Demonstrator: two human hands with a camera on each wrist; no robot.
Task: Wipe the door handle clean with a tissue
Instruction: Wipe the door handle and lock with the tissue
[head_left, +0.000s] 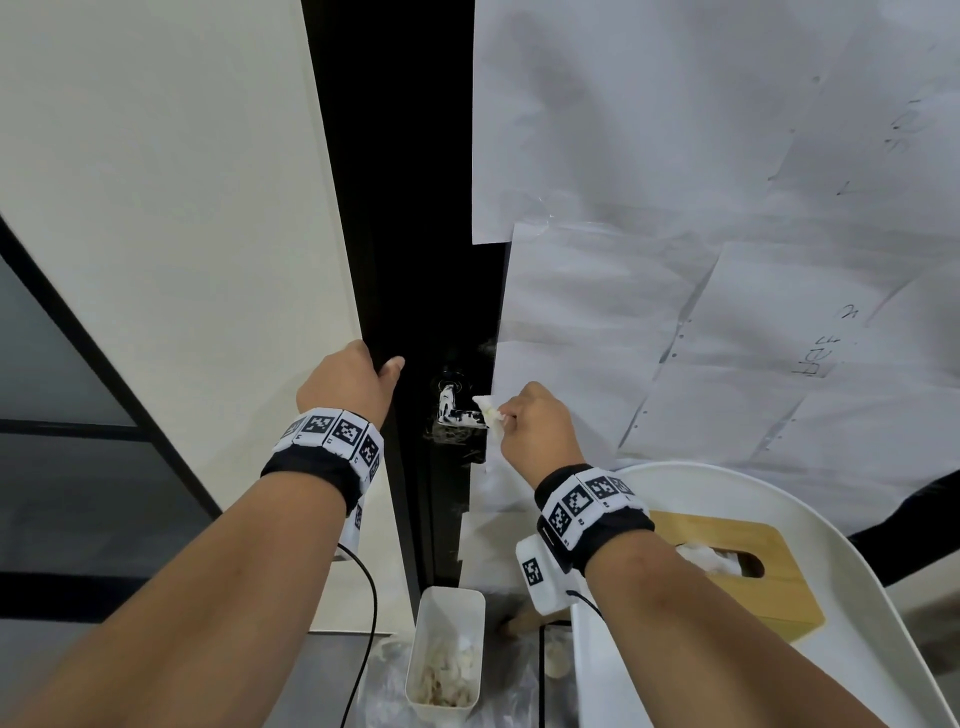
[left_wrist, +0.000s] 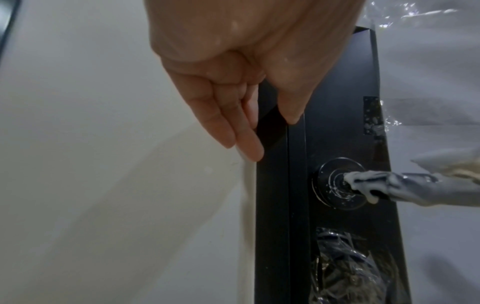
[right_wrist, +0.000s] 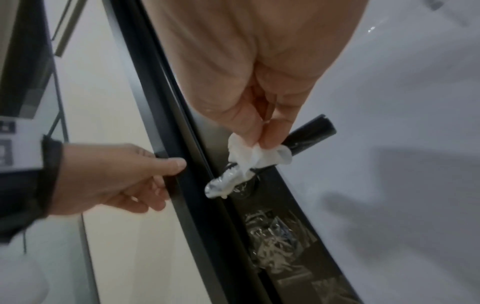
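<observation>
Pinching a crumpled white tissue (right_wrist: 253, 156) between thumb and fingertips of the right hand (head_left: 540, 426), narrow grip, wad pressed against the black lever door handle (right_wrist: 301, 139) smeared with white paste. Lying just under and ahead of that grip, handle with its long axis running level, from the round metal rose (left_wrist: 337, 183) on the black door edge (left_wrist: 280, 185) out to its free end past the right fingers. Judged mid-wipe: free-end stretch looking dark and clean in the right wrist view, white smear remaining thick on the stretch between the grip and the rose. Next stroke probably needing travel along that axis toward the rose, so leftward from the grip, with a fresher face of the wad turned in. Bracing the door edge, left hand (head_left: 348, 384) with thumb on the front face and fingers curled behind, well to the left of the handle; right hand clearly nearer. Below the right wrist, wooden tissue box (head_left: 748, 566) on a white round counter (head_left: 883, 597); white waste tub (head_left: 449, 649) lower down.
</observation>
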